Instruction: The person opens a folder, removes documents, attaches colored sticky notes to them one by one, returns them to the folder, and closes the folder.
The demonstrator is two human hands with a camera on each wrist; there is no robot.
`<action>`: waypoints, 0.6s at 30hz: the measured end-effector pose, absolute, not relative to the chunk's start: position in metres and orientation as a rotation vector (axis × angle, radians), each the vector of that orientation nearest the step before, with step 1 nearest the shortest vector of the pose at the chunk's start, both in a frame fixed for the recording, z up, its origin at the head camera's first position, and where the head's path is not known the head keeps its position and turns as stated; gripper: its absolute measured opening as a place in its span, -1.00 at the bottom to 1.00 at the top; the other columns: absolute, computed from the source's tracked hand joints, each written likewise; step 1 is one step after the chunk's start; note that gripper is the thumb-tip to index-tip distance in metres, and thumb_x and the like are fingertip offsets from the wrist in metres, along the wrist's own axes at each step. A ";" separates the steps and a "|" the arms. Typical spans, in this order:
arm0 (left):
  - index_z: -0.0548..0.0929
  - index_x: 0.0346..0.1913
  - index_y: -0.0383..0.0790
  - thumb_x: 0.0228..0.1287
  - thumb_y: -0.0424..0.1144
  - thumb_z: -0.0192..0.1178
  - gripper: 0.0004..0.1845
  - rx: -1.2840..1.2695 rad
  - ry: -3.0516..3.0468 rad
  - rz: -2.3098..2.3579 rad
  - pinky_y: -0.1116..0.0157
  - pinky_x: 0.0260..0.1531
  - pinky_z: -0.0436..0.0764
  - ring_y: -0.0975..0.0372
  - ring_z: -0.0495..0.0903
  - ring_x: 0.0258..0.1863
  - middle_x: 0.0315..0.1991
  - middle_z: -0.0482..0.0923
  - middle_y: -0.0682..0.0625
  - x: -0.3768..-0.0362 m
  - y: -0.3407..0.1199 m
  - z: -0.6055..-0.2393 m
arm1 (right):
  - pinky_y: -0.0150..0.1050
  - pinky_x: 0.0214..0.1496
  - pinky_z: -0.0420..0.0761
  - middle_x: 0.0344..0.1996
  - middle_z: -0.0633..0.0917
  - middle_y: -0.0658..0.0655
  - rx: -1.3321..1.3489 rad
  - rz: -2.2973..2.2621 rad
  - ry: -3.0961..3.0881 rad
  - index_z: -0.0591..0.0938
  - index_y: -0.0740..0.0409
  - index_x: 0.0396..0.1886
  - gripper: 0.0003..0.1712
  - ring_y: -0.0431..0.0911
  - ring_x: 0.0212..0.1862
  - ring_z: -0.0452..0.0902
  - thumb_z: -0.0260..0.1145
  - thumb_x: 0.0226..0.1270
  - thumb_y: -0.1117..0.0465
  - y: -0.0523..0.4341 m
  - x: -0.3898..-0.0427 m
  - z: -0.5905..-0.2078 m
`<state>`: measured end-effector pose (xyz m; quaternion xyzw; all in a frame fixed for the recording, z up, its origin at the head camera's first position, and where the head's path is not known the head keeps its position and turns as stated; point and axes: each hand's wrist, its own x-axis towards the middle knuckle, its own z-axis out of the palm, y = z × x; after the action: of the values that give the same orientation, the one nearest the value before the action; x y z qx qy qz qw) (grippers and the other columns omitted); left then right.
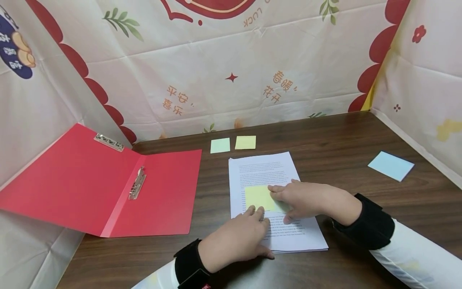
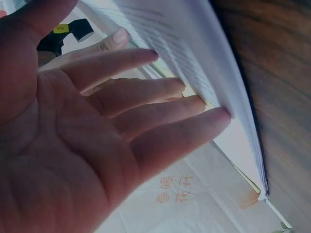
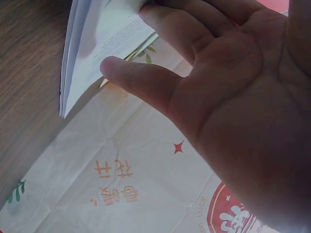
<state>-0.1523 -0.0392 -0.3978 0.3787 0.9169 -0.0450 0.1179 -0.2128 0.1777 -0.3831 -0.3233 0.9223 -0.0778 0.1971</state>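
Observation:
A stack of printed paper lies on the table in the head view, with a yellow-green sticky note across the middle of its top sheet. My right hand reaches in from the right, and its fingertips press on the note's right part. From the lower left comes my left hand, fingers extended, tips at the note's lower edge and thumb near the stack's bottom edge. In the left wrist view, extended fingers meet the page. The right wrist view has the thumb stretched out over the printed sheet.
An open red folder with metal clips stands left of the stack, its cover leaning on the cloth wall. Behind the stack lie a pale green note and a yellow note. A light blue note lies far right.

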 end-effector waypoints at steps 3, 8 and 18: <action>0.65 0.38 -0.07 0.29 0.36 0.36 -0.23 1.139 2.671 -0.080 0.04 0.43 0.60 -0.14 0.47 0.53 0.54 0.45 -0.21 -0.154 -0.041 -0.396 | 0.42 0.61 0.22 0.60 0.42 0.24 -0.924 -0.194 2.601 0.52 0.22 0.51 -0.07 0.16 0.59 0.40 0.65 0.20 0.01 0.177 -0.214 -0.383; 0.55 0.45 0.00 0.44 0.24 0.30 -0.34 1.166 2.611 0.016 0.03 0.50 0.52 -0.18 0.45 0.53 0.57 0.41 -0.19 -0.159 -0.045 -0.393 | 0.31 0.49 0.49 0.67 0.30 0.22 -1.028 -0.203 2.659 0.53 0.11 0.52 -0.21 0.25 0.50 0.50 0.57 0.35 0.07 0.182 -0.217 -0.373; 0.74 -0.15 -0.20 0.68 -0.21 0.08 -0.74 0.892 2.628 0.796 0.40 -0.40 0.57 0.34 0.49 -0.49 -0.45 0.58 0.04 -0.197 -0.075 -0.361 | 0.23 0.17 0.72 0.58 0.40 0.38 -0.803 -0.078 3.130 0.48 0.27 0.53 -0.26 0.33 0.31 0.65 0.38 0.34 0.46 0.230 -0.232 -0.321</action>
<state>-0.1972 -0.0754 -0.3614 0.3064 0.9029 0.2736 0.1269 -0.2323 0.2303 -0.3214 -0.2482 0.9674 -0.0242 -0.0451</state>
